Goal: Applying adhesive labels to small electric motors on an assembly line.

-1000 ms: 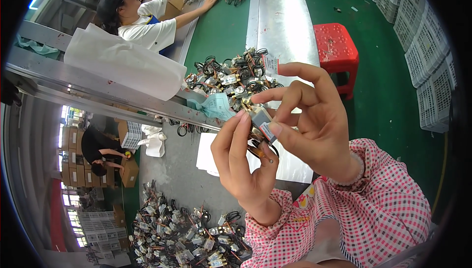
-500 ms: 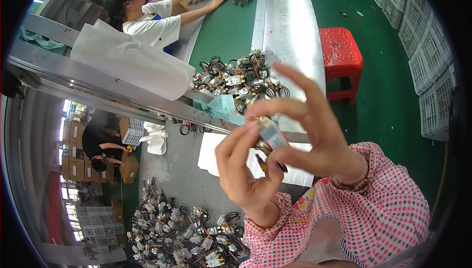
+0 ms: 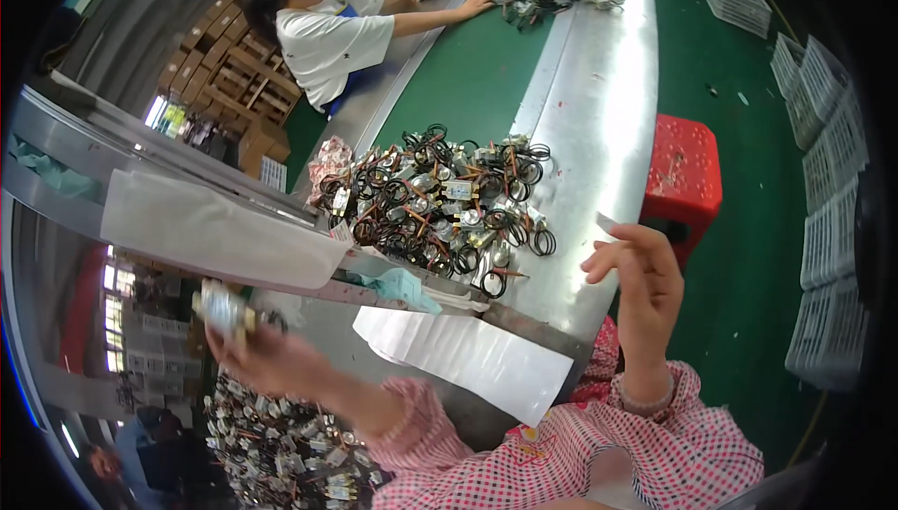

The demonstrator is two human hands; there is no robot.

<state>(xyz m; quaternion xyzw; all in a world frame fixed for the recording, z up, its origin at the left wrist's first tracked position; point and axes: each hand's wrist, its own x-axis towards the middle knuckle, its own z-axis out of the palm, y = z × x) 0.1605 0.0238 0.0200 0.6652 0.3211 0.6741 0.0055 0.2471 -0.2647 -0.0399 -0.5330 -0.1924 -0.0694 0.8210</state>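
At left, my left hand (image 3: 271, 351) is closed around a small metal part (image 3: 224, 309) with a pale printed face and brassy bits. Motion smears both, so the part's exact kind does not show. My right hand (image 3: 645, 290) is raised over the metal table edge, fingers loosely bent and apart. A small pale sliver (image 3: 606, 222) shows at a fingertip of it. Beyond my hands lies a heap of similar metal parts (image 3: 440, 201) with black coiled leads and copper-coloured rods. Another heap of such parts (image 3: 281, 435) is below my left forearm.
A white sheet (image 3: 468, 360) lies before me. A metal rail (image 3: 215, 201) carries white cloth and a teal rag (image 3: 402, 287). Across the green belt (image 3: 449, 89), a co-worker (image 3: 337, 43) reaches toward more parts. A red stool (image 3: 687, 169) and white crates (image 3: 832, 192) stand right.
My hands have come apart. The left has swung left with the metal part, while the right has moved right and let go of it. The view has shifted too.
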